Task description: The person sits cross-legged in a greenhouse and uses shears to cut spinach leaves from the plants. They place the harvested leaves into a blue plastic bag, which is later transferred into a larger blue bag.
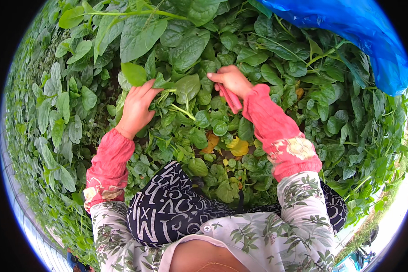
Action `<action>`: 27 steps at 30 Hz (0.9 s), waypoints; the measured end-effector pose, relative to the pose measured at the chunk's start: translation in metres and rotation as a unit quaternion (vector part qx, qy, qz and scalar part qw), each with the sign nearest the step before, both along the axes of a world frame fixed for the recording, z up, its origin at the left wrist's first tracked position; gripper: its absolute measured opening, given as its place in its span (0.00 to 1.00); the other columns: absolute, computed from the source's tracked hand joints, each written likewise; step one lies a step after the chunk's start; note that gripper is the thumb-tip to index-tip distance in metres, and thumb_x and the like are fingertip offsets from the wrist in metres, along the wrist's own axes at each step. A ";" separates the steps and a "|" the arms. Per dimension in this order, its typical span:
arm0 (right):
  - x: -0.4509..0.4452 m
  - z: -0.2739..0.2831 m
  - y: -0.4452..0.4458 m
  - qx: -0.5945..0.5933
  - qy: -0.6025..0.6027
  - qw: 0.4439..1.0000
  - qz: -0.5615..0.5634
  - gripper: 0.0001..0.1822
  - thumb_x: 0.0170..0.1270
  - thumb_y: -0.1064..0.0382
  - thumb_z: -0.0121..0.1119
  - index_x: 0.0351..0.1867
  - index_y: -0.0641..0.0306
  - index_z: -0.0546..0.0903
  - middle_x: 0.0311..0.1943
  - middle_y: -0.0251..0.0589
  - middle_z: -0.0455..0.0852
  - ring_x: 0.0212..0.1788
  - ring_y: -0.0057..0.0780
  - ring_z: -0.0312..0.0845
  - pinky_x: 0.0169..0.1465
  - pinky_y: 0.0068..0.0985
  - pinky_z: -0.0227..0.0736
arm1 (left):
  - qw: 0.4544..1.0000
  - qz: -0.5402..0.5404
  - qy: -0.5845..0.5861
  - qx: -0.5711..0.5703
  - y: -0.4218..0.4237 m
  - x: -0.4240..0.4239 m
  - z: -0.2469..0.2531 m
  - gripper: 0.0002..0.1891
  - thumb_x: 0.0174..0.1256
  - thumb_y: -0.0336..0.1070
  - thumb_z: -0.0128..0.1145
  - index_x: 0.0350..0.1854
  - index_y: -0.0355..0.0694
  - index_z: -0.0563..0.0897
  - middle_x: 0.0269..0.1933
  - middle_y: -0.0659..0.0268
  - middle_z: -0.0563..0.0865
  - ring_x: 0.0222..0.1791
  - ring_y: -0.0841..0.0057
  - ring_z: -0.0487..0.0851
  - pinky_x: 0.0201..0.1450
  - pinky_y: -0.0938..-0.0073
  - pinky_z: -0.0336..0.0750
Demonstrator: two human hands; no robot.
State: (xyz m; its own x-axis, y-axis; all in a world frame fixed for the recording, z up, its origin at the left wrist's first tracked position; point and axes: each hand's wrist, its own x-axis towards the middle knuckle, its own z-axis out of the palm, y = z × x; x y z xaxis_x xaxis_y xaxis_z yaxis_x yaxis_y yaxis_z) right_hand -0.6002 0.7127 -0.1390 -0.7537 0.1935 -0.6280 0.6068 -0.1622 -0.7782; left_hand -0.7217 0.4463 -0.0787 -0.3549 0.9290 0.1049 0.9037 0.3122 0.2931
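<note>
My left hand [136, 108] is in among thick-leaved greens that look like Malabar spinach. Its fingers curl over leafy green shoots [187, 89], and a pale stem end points out toward the lower right. A bright green leaf [134, 74] rises beside the fingertips. To the right, my right hand [232, 81] grips a tool by its red handles [232, 98], probably small hand shears. Leaves and fingers hide its working end. The thumb and fingers touch the foliage [209, 69] there. A gap separates the two hands.
A large blue plastic bag [353, 30] lies over the plants at the upper right. Yellowed leaves [238, 147] lie low between the arms. Near my body are my knees in black patterned cloth [170, 207]. Dense foliage [51, 112] spreads on both sides.
</note>
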 end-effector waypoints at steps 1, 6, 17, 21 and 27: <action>0.010 0.007 0.002 -0.001 0.001 1.000 0.000 0.19 0.61 0.54 0.62 0.29 0.73 0.77 0.21 0.42 0.80 0.17 0.29 0.75 0.22 0.26 0.71 | 1.000 -0.006 0.001 0.016 -0.004 0.003 0.005 0.32 0.28 0.20 0.64 0.48 0.39 0.79 0.57 0.54 0.77 0.50 0.58 0.77 0.51 0.63 0.70; 0.054 0.030 0.023 -0.119 0.058 0.991 -0.026 0.15 0.63 0.54 0.59 0.35 0.67 0.77 0.26 0.38 0.82 0.23 0.27 0.78 0.29 0.22 0.72 | 0.986 0.050 -0.074 0.142 -0.040 0.036 0.028 0.33 0.27 0.18 0.64 0.47 0.39 0.78 0.51 0.52 0.78 0.50 0.52 0.75 0.51 0.62 0.69; 0.066 0.040 0.033 -0.108 0.033 0.984 0.135 0.14 0.62 0.60 0.61 0.44 0.68 0.77 0.32 0.36 0.82 0.30 0.21 0.78 0.38 0.20 0.74 | 0.904 0.257 -0.331 0.086 -0.036 0.048 -0.019 0.45 0.40 0.25 0.70 0.67 0.37 0.63 0.58 0.57 0.73 0.56 0.68 0.73 0.61 0.71 0.67; 0.092 0.055 0.057 -0.065 -0.027 0.970 0.233 0.15 0.61 0.58 0.61 0.41 0.69 0.76 0.27 0.34 0.79 0.26 0.20 0.76 0.32 0.21 0.71 | 0.919 0.255 -0.293 0.070 -0.020 0.047 -0.025 0.29 0.37 0.22 0.67 0.50 0.34 0.77 0.51 0.58 0.77 0.54 0.64 0.74 0.59 0.72 0.66; 0.161 0.090 0.109 -0.109 -0.151 0.951 0.246 0.15 0.60 0.58 0.62 0.37 0.70 0.77 0.25 0.35 0.79 0.28 0.20 0.74 0.33 0.23 0.69 | 0.911 0.299 -0.279 0.047 -0.048 0.065 -0.017 0.30 0.37 0.20 0.64 0.52 0.39 0.78 0.64 0.48 0.68 0.68 0.57 0.61 0.73 0.63 0.45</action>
